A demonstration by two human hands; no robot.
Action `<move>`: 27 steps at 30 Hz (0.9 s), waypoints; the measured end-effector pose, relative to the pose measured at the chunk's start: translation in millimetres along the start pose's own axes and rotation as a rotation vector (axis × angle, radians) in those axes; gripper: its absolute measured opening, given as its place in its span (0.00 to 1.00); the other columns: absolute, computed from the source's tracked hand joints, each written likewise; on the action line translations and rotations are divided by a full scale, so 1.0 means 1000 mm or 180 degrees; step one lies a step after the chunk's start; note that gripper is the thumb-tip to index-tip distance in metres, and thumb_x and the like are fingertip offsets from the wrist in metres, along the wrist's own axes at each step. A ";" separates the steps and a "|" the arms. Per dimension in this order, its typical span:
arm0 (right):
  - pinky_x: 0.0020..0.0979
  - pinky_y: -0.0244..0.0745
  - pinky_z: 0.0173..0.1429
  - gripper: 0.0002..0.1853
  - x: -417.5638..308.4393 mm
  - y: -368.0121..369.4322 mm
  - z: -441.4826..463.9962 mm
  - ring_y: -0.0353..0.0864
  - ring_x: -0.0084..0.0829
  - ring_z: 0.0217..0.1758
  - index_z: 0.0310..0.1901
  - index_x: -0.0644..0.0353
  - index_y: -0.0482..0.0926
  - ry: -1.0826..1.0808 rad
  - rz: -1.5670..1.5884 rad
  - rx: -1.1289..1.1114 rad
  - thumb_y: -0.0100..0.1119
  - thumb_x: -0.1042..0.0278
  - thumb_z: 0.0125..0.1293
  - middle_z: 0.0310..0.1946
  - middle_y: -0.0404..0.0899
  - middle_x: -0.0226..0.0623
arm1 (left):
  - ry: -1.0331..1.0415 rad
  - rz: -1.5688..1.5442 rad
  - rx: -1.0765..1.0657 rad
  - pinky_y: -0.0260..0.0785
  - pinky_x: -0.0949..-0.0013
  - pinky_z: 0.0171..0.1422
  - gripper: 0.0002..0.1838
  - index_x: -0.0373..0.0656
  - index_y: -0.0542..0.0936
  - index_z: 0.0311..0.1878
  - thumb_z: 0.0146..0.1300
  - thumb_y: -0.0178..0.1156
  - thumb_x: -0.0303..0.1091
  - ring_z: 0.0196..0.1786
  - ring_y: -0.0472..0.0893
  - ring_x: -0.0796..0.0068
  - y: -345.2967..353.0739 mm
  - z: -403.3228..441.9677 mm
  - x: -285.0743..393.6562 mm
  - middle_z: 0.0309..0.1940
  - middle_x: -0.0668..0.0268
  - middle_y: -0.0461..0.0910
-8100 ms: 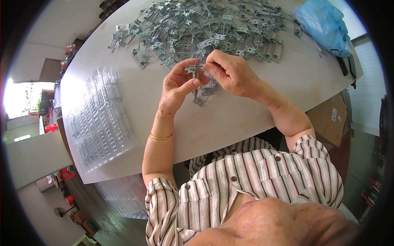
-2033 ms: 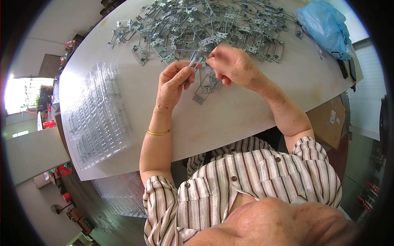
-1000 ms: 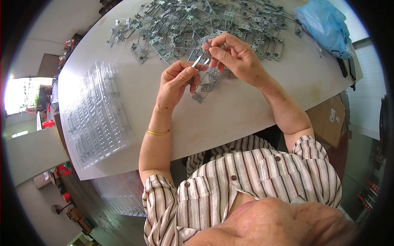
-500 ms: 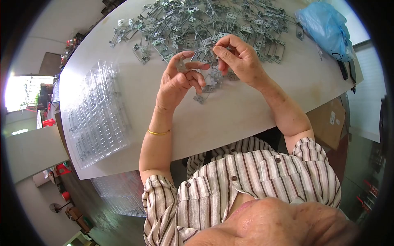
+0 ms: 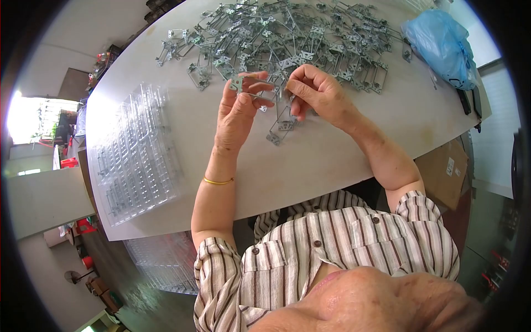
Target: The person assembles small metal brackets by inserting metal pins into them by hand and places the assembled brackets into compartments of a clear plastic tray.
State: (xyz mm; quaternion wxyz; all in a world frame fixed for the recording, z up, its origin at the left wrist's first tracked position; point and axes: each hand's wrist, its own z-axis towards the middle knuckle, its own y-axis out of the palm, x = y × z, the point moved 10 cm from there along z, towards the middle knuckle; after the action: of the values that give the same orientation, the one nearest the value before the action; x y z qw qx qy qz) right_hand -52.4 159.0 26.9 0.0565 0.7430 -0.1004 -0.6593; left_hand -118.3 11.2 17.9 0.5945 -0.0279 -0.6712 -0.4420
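Note:
Between the thumb and fingers of my left hand (image 5: 239, 110) is a metal bracket (image 5: 237, 84) with thin rods that run toward the right. My right hand (image 5: 318, 94) is closed in a pinch at the right end of this piece; its fingertips hide what exactly they grip. Just below the hands, a few loose metal brackets (image 5: 274, 138) lie on the table. Behind both hands spreads a large heap of similar grey metal brackets (image 5: 265, 39).
Clear plastic trays (image 5: 135, 160) lie on the left part of the white table (image 5: 221, 207), some with metal parts inside. A blue plastic bag (image 5: 440, 44) sits at the back right. A cardboard box (image 5: 445, 171) stands beyond the right edge, beside my right elbow.
Half a second ago the left fingers were spread around the bracket; now its plate stands higher and its rods show level. My right hand has dropped slightly. The view has shifted a little.

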 end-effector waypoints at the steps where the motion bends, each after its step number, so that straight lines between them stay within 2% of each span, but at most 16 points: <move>1: 0.23 0.78 0.31 0.10 -0.003 -0.001 -0.001 0.83 0.19 0.30 0.48 0.60 0.77 0.0043 -0.0173 0.0051 0.59 0.61 0.81 0.35 0.82 0.28 | 0.0065 -0.0003 0.0131 0.78 0.53 0.58 0.25 0.41 0.72 0.70 0.81 0.54 0.47 0.57 0.83 0.56 -0.001 0.001 0.004 0.56 0.50 0.83; 4: 0.21 0.76 0.30 0.08 -0.010 -0.004 -0.004 0.81 0.16 0.29 0.47 0.59 0.78 -0.0095 -0.0593 0.0231 0.60 0.63 0.80 0.35 0.81 0.26 | -0.0102 0.0149 -0.0103 0.77 0.53 0.58 0.24 0.37 0.75 0.66 0.82 0.52 0.48 0.54 0.84 0.55 0.003 -0.001 0.004 0.50 0.52 0.85; 8: 0.20 0.72 0.31 0.05 -0.017 0.001 -0.006 0.77 0.13 0.29 0.46 0.59 0.80 -0.0320 -0.0695 0.0032 0.62 0.67 0.78 0.32 0.79 0.23 | -0.0443 0.0166 -0.0359 0.78 0.59 0.52 0.21 0.35 0.78 0.62 0.81 0.55 0.45 0.45 0.85 0.59 0.005 -0.006 -0.010 0.42 0.54 0.86; 13: 0.19 0.69 0.28 0.06 -0.025 0.008 -0.011 0.72 0.11 0.26 0.47 0.59 0.81 -0.0730 -0.0853 0.0031 0.63 0.67 0.78 0.28 0.76 0.20 | -0.0629 0.0522 -0.0322 0.76 0.68 0.43 0.20 0.37 0.80 0.57 0.80 0.57 0.46 0.35 0.84 0.68 0.007 -0.009 -0.016 0.36 0.58 0.85; 19: 0.19 0.64 0.31 0.05 -0.032 0.011 -0.013 0.68 0.10 0.28 0.46 0.60 0.82 -0.0759 -0.0947 -0.0012 0.62 0.69 0.78 0.27 0.73 0.17 | -0.0706 0.0757 -0.0296 0.69 0.73 0.38 0.20 0.39 0.81 0.56 0.78 0.59 0.48 0.32 0.77 0.75 0.008 -0.009 -0.017 0.34 0.61 0.84; 22: 0.19 0.63 0.32 0.05 -0.035 0.011 -0.015 0.67 0.09 0.29 0.46 0.60 0.81 -0.0762 -0.1029 -0.0010 0.63 0.69 0.77 0.27 0.72 0.16 | -0.0782 0.0602 -0.0357 0.70 0.72 0.43 0.18 0.37 0.80 0.59 0.78 0.61 0.42 0.37 0.77 0.76 0.008 -0.011 -0.018 0.36 0.65 0.82; 27: 0.19 0.64 0.33 0.05 -0.033 0.011 -0.014 0.68 0.09 0.30 0.44 0.60 0.81 -0.0812 -0.1074 -0.0021 0.64 0.69 0.76 0.28 0.73 0.16 | -0.0764 0.0732 -0.0336 0.69 0.74 0.41 0.17 0.38 0.81 0.58 0.78 0.62 0.42 0.36 0.76 0.78 0.005 -0.009 -0.017 0.35 0.66 0.82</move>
State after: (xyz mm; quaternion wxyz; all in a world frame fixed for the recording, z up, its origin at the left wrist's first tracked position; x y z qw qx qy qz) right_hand -42.7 155.4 62.7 -0.0655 0.6596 0.0213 -0.7485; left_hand -103.2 16.9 5.9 0.5544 -0.1883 -0.7056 -0.3992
